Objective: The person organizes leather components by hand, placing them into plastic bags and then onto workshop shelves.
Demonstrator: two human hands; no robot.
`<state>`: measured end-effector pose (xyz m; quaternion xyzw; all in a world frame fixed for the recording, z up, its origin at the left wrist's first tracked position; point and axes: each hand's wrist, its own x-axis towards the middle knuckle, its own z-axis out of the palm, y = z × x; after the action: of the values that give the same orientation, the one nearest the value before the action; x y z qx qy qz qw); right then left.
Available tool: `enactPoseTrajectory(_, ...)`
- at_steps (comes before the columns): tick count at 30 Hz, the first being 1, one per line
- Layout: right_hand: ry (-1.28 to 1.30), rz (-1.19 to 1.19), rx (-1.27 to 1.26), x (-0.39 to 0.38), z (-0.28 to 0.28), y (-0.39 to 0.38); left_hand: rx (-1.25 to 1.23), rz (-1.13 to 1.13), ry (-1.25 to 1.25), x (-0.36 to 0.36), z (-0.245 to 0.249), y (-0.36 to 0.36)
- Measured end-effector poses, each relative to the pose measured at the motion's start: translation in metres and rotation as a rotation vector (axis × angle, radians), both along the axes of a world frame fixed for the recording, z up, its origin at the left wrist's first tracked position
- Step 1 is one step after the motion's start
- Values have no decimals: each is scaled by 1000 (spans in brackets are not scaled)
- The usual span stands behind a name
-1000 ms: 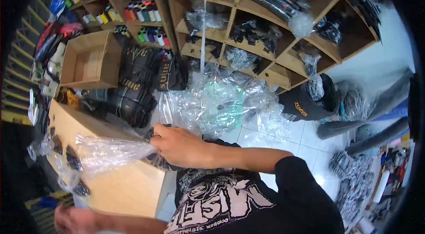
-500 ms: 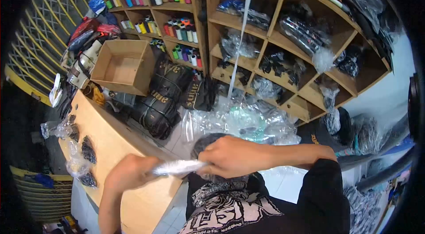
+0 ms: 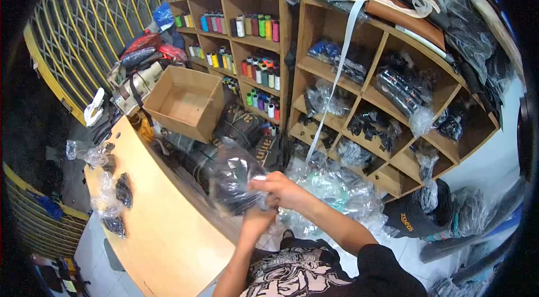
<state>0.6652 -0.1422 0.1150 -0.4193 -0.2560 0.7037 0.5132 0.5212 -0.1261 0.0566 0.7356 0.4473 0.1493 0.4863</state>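
A clear plastic bag [image 3: 231, 176] with dark contents hangs in the air past the right edge of the wooden table, its gathered end at my hands. My right hand [image 3: 281, 189] is closed on the gathered plastic, thumb and fingers pinched together. Just below it, my left hand [image 3: 259, 221] is wrapped round the same end of the bag. The two hands are almost touching. What exactly lies inside the bag is blurred.
Small plastic bags [image 3: 106, 196] with dark items lie on the light wooden table [image 3: 163, 224]. A wooden box [image 3: 182, 100] stands beyond, near thread shelves [image 3: 255, 44]. Cubbies [image 3: 359, 72] hold bagged parts. Loose clear plastic [image 3: 331, 190] covers the floor, and a white strap [image 3: 342, 55] hangs down.
My hands were apart with plastic stretched between them; they have come together. The bag has swung up and forward from below my hands. The view has tilted upward.
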Motion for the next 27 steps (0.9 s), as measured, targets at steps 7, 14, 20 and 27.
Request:
enactPoseTrajectory(7, -157, -331, -95, -1, -36, -47, 442, -281, 448, -3, 67, -36)
enactPoseTrajectory(14, -335, -23, 237, 11, 31, -109, 688, -1063, -159, -19, 126, 19)
enactPoseTrajectory(20, -1027, 478, 380, 12, 78, -103, 157, -945, -132, -19, 124, 39)
enactPoseTrajectory(27, -1439, 0, 783, 18, 62, -94, 1015, -553, -331, -6, 169, -4)
